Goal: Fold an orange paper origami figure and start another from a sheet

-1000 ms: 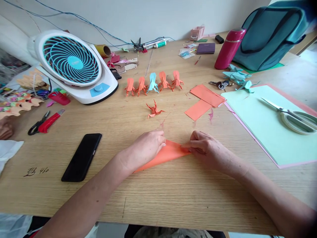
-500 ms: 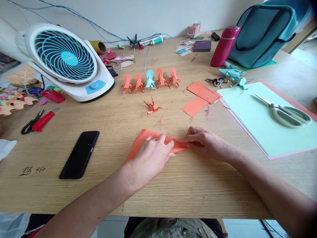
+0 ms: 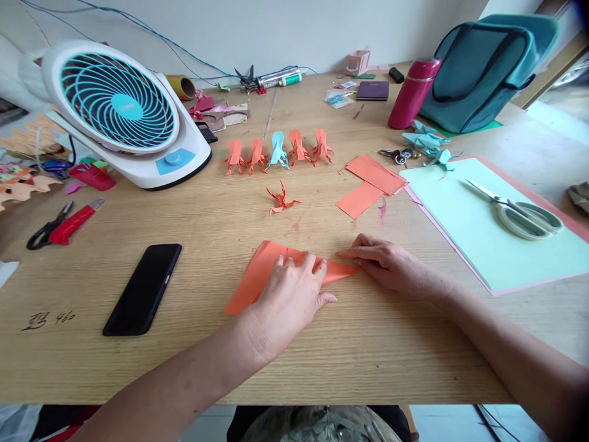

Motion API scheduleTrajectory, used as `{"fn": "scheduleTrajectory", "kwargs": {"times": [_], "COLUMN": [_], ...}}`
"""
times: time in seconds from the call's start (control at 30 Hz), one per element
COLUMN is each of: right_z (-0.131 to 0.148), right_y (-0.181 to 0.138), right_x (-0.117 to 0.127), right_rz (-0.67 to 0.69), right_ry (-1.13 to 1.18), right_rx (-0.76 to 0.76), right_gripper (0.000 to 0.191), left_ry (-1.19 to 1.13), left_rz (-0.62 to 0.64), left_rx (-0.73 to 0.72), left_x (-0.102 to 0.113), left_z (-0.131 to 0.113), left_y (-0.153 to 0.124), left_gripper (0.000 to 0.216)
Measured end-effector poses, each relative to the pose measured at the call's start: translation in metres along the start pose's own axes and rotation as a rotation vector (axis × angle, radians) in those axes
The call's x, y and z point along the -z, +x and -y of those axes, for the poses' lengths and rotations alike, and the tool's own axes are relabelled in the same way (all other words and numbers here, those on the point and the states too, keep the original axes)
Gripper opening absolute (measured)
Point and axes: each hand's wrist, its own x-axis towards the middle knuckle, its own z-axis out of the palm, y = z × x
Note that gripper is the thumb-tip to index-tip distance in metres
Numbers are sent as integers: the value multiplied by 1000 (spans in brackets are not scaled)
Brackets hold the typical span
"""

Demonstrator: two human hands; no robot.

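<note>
A sheet of orange paper (image 3: pixel 251 273) lies on the table in front of me, folded so that it narrows to a point on the right. Across its middle rests my left hand (image 3: pixel 294 279), fingers spread and pressing down, thumb out past the near edge. My right hand (image 3: pixel 384 261) is at the pointed corner, with thumb and fingers closed on the tip. Just beyond the sheet stands a small folded orange paper figure (image 3: pixel 281 199). Farther back is a row of several similar figures, orange except for one light blue figure (image 3: pixel 278 149).
Orange paper strips (image 3: pixel 361 199) and keys (image 3: pixel 401 156) lie beyond my right hand. Scissors (image 3: pixel 524 215) rest on pale green sheets (image 3: pixel 451 227). On the left are a phone (image 3: pixel 142 288), a fan (image 3: pixel 119 104) and a red-handled cutter (image 3: pixel 73 224). A bottle (image 3: pixel 414 92) stands by a bag (image 3: pixel 483 73).
My left hand has slid slightly right and its fingers have spread more. My right hand has shifted a little right, showing more of the paper's pointed end. The camera view has moved slightly.
</note>
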Motion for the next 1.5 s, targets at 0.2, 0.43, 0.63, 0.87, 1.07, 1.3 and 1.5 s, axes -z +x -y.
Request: {"fn": "scheduleTrajectory", "kwargs": {"times": [0.2, 0.43, 0.63, 0.87, 1.07, 1.3, 1.5], "right_z": [18, 33, 35, 46, 45, 45, 53], "right_y": [-31, -45, -65, -78, -67, -59, -51], "right_x": [-3, -15, -16, -18, -19, -21, -33], "right_rz": [-237, -130, -66, -21, 47, 66, -10], "right_ry": [-85, -282, -383, -383, -365, -310, -431], "right_rx": [-96, 89, 170, 83, 60, 14, -86], "right_gripper": [37, 54, 61, 66, 61, 59, 45], "left_ry": [6, 18, 40, 7, 20, 48, 19], "left_rz": [24, 35, 62, 78, 99, 69, 51], "left_rx": [0, 11, 4, 24, 7, 24, 30], "left_x": [4, 8, 9, 0, -7, -11, -15], "left_z": [-2, -4, -4, -6, -6, -9, -9], "left_y": [-1, -1, -2, -2, -2, -7, -6], "left_gripper": [56, 55, 63, 68, 75, 78, 83]}}
